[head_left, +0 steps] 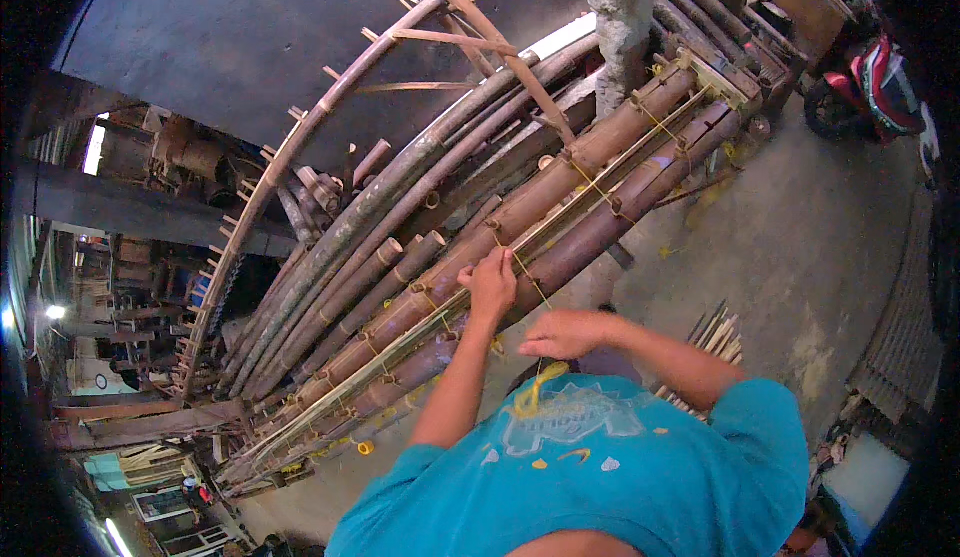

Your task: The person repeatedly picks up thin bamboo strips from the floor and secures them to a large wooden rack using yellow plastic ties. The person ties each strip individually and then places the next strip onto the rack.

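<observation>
Two long, thick brown bamboo poles lie side by side on a slant in front of me, the far pole [560, 182] and the near pole [600, 232]. Short wooden pegs stick out of both. Pale split bamboo strips [590, 197] run lengthwise between them. My left hand [490, 285] is closed over the strips, its fingertips pinching a thin yellow cord [530, 279]. From there the cord stretches over the near pole to my right hand [562, 335], closed around it close to my body. Below that hand, a loose yellow bundle [538, 389] of cord hangs against my blue shirt.
More bamboo poles [420, 167] are stacked behind, beside a curved pegged pole [300, 137] on a wooden frame. A rough concrete post [618, 32] stands beyond. Thin sticks [715, 337] lie at my right. A red motorbike [885, 87] is parked at far right.
</observation>
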Demonstrator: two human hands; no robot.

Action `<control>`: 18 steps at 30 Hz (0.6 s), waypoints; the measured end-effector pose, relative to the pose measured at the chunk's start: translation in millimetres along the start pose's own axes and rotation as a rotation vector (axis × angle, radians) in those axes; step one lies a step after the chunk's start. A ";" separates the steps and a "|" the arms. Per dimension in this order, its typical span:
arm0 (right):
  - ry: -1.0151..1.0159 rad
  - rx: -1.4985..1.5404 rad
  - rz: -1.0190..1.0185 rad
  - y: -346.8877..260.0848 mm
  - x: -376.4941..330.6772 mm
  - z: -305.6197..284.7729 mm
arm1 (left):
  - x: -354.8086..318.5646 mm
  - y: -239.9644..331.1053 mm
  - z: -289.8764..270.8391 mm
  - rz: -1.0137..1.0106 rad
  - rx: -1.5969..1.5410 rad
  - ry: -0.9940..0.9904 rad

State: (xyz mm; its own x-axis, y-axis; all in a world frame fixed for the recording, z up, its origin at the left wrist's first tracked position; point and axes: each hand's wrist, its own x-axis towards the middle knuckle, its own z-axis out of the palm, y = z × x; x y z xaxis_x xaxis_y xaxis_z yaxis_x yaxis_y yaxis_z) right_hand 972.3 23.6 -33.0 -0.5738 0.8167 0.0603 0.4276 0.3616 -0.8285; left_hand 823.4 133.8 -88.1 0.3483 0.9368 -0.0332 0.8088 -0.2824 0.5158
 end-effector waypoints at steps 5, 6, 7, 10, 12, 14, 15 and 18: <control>0.069 0.055 0.261 60.2 4.7 69.0 | 52.9 9.6 -23.7 0.028 -0.699 0.028; 0.059 0.045 0.295 59.1 5.9 75.0 | 73.5 31.0 -46.8 0.054 -0.756 0.031; 0.046 0.023 0.325 56.5 7.0 79.4 | 96.5 30.5 -55.1 0.141 -0.707 0.125; -0.048 -0.122 0.415 49.2 16.1 90.2 | 143.0 -25.5 -17.9 0.240 -0.279 0.409; -0.078 -0.365 0.441 37.7 22.9 106.3 | 138.6 -51.1 2.8 0.045 -0.059 0.081; -0.070 -0.745 0.426 20.3 30.9 130.0 | 138.4 -59.5 -5.2 0.087 -0.074 0.072; -0.042 -0.670 0.433 2.5 38.0 136.7 | 130.9 -61.4 -14.3 0.120 -0.125 0.068; 0.075 -0.041 0.522 -34.8 59.3 164.7 | 81.8 -75.2 -66.3 0.138 -0.116 0.098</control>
State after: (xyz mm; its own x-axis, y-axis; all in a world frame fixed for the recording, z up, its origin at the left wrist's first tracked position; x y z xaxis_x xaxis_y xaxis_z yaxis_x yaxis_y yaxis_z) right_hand 808.3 -14.6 -92.3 -0.2265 0.9222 -0.3133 0.6706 -0.0857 -0.7369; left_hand 759.6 245.4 -72.9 0.3995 0.9082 0.1249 0.6947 -0.3888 0.6052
